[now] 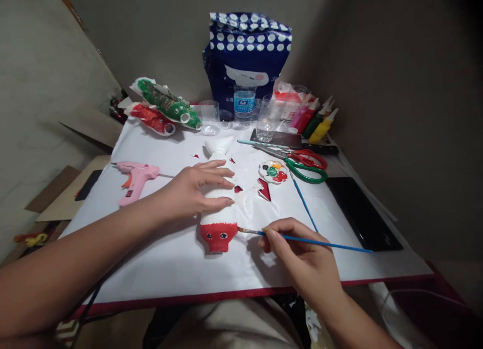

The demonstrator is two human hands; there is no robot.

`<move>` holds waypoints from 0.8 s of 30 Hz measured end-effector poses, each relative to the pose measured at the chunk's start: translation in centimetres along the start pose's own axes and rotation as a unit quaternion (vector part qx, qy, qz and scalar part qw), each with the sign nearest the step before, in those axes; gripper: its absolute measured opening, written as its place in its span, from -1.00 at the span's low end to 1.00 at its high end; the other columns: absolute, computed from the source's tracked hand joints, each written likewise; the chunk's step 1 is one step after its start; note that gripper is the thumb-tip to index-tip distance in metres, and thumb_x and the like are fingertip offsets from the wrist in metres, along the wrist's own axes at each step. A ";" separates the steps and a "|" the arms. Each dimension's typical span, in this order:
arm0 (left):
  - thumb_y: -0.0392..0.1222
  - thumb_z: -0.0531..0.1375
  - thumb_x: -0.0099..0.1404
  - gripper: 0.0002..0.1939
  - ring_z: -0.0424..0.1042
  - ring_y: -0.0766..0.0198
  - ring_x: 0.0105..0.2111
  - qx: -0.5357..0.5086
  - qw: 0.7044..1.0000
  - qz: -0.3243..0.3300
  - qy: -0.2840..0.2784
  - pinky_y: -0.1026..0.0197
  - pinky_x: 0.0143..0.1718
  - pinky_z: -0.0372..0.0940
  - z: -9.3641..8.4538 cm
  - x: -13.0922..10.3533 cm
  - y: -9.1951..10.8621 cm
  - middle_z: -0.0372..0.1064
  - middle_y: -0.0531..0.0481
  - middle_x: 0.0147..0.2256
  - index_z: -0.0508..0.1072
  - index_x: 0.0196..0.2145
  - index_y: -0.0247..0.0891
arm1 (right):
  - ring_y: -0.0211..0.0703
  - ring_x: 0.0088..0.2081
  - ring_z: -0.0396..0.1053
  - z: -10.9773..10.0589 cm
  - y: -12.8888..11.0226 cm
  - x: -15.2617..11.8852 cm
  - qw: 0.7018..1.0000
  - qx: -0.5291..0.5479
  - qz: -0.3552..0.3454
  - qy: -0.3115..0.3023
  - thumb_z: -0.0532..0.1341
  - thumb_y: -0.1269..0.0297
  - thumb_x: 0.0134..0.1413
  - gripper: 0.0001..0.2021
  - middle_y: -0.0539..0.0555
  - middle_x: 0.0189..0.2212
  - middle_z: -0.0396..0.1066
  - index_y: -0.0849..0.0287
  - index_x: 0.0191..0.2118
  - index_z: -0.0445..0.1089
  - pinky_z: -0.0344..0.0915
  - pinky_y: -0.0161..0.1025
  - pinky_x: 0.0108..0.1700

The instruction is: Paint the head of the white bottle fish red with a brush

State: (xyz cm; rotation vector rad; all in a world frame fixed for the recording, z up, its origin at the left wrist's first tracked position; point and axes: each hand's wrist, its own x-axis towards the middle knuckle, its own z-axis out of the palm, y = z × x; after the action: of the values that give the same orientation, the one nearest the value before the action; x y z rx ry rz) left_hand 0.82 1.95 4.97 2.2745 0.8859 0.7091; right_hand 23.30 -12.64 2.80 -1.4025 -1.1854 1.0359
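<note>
Holding a paintbrush (309,241) pinched between thumb and fingers, the right hand (302,251) brings its bristles to the three o'clock edge of the red head on a fish figure (219,217). The figure lies at the table's middle, head towards six o'clock, under the left hand (186,190), whose fingers are spread across its body. Red paint and two eyes are done on the head; the visible body and the tail (219,146) are white, so most colouring looks undone. At eleven o'clock, a green fish (162,98) and red fish (151,118) look much further along.
</note>
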 end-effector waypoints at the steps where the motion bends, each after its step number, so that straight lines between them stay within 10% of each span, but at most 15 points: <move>1: -0.06 0.40 0.17 -0.72 0.32 -0.16 0.32 0.000 1.000 0.000 -0.001 -0.23 0.33 0.25 0.0 0.0 0.0 0.59 -0.18 0.05 0.70 -0.17 -0.21 | -0.23 -0.47 0.46 0.0 0.0 0.0 1.000 -0.002 0.005 -0.001 0.31 0.11 0.24 -0.77 0.01 -0.51 0.56 0.11 -0.39 0.51 0.36 -0.35 -0.42; 24: -0.03 0.37 0.22 -0.72 0.34 -0.11 0.31 0.008 1.000 0.025 -0.003 -0.19 0.32 0.27 0.1 0.0 -0.2 0.59 -0.13 0.06 0.70 -0.15 -0.17 | -0.25 -0.46 0.51 -2.1 -0.1 1.3 0.990 -0.089 -0.107 0.009 0.30 0.21 0.26 -0.84 -0.04 -0.50 0.57 0.07 -0.36 0.53 0.41 -0.39 -0.39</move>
State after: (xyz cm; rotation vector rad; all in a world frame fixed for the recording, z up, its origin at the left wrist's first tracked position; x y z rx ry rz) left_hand 0.81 2.08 4.73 2.3178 0.8375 0.7186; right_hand 25.52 -11.62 3.20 -1.3825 -1.4092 0.7815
